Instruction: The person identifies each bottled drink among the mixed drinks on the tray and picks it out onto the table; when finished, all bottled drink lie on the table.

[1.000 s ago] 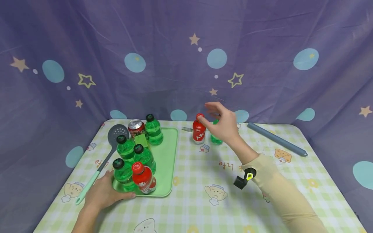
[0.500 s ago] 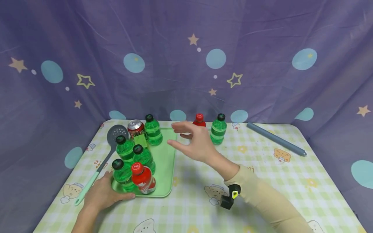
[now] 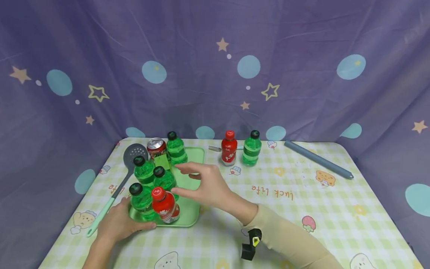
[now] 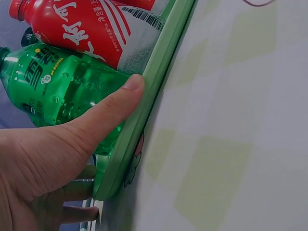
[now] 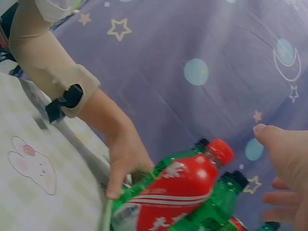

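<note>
My left hand (image 3: 117, 222) holds the near left corner of a green tray (image 3: 193, 209). In the left wrist view its thumb (image 4: 113, 103) lies along the rim against a green bottle (image 4: 72, 82), with the fingers at the tray's side. My right hand (image 3: 208, 185) hovers over the tray's right side, thumb and fingers apart, with nothing between them. Nearest to it are a black-capped green bottle (image 3: 165, 181) and a red bottle (image 3: 165, 209) with a red cap. More green bottles (image 3: 143, 172) and a drink can (image 3: 157, 147) stand on the tray, all upright.
A second red bottle (image 3: 229, 149) and a green bottle (image 3: 252, 149) stand at the back beside a fork (image 3: 215, 148), which is partly hidden. A grey rod (image 3: 319, 160) lies at the back right. Left of the tray lies a slotted skimmer (image 3: 115, 190).
My right hand has moved left and nearer, from the back red bottle to over the tray, and carries nothing. The left hand and the bottles stay where they were.
</note>
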### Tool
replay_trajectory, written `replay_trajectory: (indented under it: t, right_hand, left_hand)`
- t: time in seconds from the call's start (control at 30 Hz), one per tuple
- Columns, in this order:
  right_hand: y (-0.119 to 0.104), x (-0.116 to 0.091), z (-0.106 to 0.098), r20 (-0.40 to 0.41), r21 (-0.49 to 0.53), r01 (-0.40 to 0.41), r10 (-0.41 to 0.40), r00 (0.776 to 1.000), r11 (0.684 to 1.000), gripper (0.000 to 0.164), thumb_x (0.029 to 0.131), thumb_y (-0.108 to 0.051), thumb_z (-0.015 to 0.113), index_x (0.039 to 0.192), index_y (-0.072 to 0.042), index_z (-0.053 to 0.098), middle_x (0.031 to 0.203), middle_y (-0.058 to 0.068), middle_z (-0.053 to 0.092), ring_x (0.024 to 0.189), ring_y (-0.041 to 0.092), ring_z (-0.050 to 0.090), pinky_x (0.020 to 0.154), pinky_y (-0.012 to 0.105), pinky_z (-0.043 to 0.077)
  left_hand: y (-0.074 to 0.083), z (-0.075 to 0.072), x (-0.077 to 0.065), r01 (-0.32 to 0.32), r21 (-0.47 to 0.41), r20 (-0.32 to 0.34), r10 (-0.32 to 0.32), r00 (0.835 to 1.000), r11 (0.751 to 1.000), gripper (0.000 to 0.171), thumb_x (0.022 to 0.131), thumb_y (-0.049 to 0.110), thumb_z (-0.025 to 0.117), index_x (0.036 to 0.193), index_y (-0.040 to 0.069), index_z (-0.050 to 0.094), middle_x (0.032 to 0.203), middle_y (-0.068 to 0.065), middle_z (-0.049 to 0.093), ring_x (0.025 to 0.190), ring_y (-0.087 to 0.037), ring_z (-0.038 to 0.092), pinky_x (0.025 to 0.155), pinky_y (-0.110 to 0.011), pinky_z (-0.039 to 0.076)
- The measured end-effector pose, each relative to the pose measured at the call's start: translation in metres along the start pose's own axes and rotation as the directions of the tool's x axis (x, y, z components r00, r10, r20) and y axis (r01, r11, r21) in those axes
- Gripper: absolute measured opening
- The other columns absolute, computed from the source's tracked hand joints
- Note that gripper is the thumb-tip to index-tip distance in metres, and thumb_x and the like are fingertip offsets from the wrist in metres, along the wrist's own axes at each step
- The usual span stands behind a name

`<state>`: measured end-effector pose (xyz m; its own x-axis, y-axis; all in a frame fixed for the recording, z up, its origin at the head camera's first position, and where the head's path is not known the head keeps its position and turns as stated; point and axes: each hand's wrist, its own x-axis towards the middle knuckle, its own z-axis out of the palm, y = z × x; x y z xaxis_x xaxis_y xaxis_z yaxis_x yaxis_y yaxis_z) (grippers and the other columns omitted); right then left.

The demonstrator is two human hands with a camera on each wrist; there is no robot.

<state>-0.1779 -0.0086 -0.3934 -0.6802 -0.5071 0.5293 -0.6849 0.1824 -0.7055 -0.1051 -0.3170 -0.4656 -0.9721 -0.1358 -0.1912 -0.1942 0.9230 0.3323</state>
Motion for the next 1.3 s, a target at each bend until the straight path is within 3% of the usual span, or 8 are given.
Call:
replay_trajectory:
  t: [0.23, 0.57, 1.03, 1.3]
  right_hand:
    - [0.002, -0.010, 0.018, 0.036, 0.028, -0.022, 0.021, 0.999, 0.999, 0.055, 0.084, -0.026, 0.093, 0.133, -0.008, 0.073, 0.130, 0.010, 0.078, 0.115, 0.023, 0.077, 0.093, 0.026, 0.064]
    - [0.005, -0.019, 0.037, 0.065, 0.002, -0.019, 0.019, 0.998, 1.000, 0.057, 0.084, -0.029, 0.093, 0.132, -0.006, 0.073, 0.129, 0.008, 0.077, 0.113, 0.024, 0.077, 0.090, 0.012, 0.059]
    - [0.008, -0.022, 0.057, 0.079, -0.097, 0.020, -0.013, 0.997, 0.995, 0.057, 0.084, -0.036, 0.093, 0.132, -0.011, 0.073, 0.123, 0.002, 0.079, 0.109, 0.006, 0.075, 0.085, 0.005, 0.055]
    - [0.009, -0.022, 0.064, 0.079, -0.114, 0.024, -0.015, 0.997, 0.993, 0.059, 0.082, -0.037, 0.094, 0.131, -0.013, 0.073, 0.115, -0.002, 0.075, 0.107, 0.002, 0.071, 0.080, 0.009, 0.059]
  left_hand:
    - [-0.001, 0.003, 0.001, -0.004, -0.001, 0.002, 0.004, 1.000, 1.000, 0.146, 0.055, 0.084, 0.088, 0.154, -0.012, 0.040, 0.143, -0.044, 0.055, 0.125, -0.063, 0.059, 0.091, -0.070, 0.056]
    - [-0.001, 0.002, 0.001, -0.004, 0.001, 0.002, 0.004, 1.000, 1.000, 0.145, 0.056, 0.084, 0.088, 0.154, -0.011, 0.040, 0.143, -0.044, 0.055, 0.125, -0.063, 0.058, 0.091, -0.070, 0.056]
    - [-0.002, 0.002, 0.000, -0.010, -0.001, -0.008, 0.010, 1.000, 1.000, 0.146, 0.055, 0.084, 0.089, 0.154, -0.011, 0.040, 0.142, -0.044, 0.055, 0.123, -0.064, 0.059, 0.090, -0.070, 0.057]
    - [-0.001, 0.002, 0.000, -0.010, -0.002, -0.005, 0.010, 1.000, 1.000, 0.147, 0.055, 0.084, 0.089, 0.154, -0.012, 0.040, 0.143, -0.044, 0.055, 0.123, -0.064, 0.060, 0.089, -0.069, 0.057]
